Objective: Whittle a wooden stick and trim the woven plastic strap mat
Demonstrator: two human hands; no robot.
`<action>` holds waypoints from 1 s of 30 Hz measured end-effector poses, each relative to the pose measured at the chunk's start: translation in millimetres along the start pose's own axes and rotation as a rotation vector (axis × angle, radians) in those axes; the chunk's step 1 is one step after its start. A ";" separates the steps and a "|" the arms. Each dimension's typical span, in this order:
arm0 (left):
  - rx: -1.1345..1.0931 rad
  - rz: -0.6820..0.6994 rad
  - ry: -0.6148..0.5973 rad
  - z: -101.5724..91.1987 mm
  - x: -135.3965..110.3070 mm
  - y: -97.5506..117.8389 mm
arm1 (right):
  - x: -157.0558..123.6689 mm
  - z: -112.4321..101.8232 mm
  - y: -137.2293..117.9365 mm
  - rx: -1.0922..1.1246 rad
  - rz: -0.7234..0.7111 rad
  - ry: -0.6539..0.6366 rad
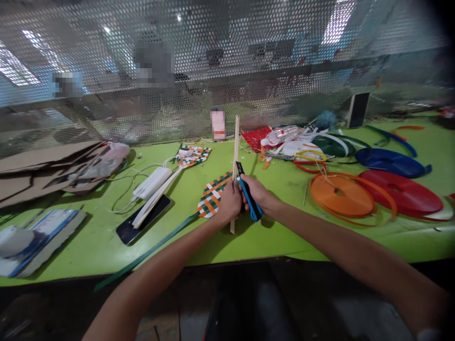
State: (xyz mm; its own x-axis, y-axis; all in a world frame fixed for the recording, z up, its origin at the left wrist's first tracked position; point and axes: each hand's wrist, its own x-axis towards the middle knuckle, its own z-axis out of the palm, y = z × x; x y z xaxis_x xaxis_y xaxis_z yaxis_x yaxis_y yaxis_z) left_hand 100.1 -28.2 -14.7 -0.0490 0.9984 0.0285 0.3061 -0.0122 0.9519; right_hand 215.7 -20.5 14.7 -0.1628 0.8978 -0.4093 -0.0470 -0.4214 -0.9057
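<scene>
My left hand (231,201) is closed around a pale wooden strip (236,142) that stands nearly upright, its lower end showing beneath my fist. Right beside that hand is a woven panel (210,196) of orange, green and white bands, with a long green strap (152,248) trailing to the table's front edge. My right hand (256,192) grips what looks like a blue-and-black stapler (253,206), its black end up against the wooden strip. The fingers of both hands meet and partly hide where strip, panel and tool touch.
Left lie a woven fan (194,155) with a wooden handle, a white power strip (152,182), a phone (133,227) and cardboard (46,163). Orange (341,195), red (401,192) and blue (391,162) strap coils lie right, near a plastic bottle (280,136). Perforated mesh (199,94) stands behind.
</scene>
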 end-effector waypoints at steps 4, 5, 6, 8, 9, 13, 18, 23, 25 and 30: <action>0.012 -0.003 -0.020 1.1 0.3 -0.1 | -0.4 1.5 0.3 0.004 -0.001 0.018; 0.013 0.001 -0.022 1.0 0.2 0.2 | -0.5 1.6 -0.7 0.008 0.005 0.017; 0.016 0.003 -0.022 0.7 -0.1 0.9 | -0.7 1.6 -1.9 0.012 0.017 0.016; 0.027 0.006 -0.016 -0.3 -1.5 3.9 | -1.3 1.6 -4.6 0.020 0.050 0.014; 0.031 0.004 -0.016 -0.9 -2.4 6.0 | -1.6 1.6 -5.8 0.022 0.064 0.008; 0.009 -0.025 -0.029 -2.4 -5.9 14.1 | -2.6 1.7 -8.2 0.026 0.061 -0.015; -0.007 -0.041 -0.035 -0.6 -4.4 10.0 | -1.5 2.6 -6.0 0.044 0.061 -0.002; 0.003 -0.020 -0.035 0.7 -1.3 2.0 | -0.5 2.7 -3.4 0.031 0.047 0.003; 0.016 -0.023 -0.030 0.5 -0.8 1.8 | -0.3 2.6 -2.9 0.032 0.045 0.003; 0.041 -0.048 -0.026 0.4 -0.8 3.4 | 0.7 1.8 -2.9 0.023 0.052 0.016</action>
State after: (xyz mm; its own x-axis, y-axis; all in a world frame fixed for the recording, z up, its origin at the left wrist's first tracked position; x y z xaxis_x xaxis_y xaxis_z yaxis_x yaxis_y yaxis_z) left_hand 101.6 -29.0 -11.6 -0.0404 0.9989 -0.0252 0.3429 0.0376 0.9386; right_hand 213.9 -18.8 17.2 -0.1497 0.8766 -0.4574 -0.0612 -0.4699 -0.8806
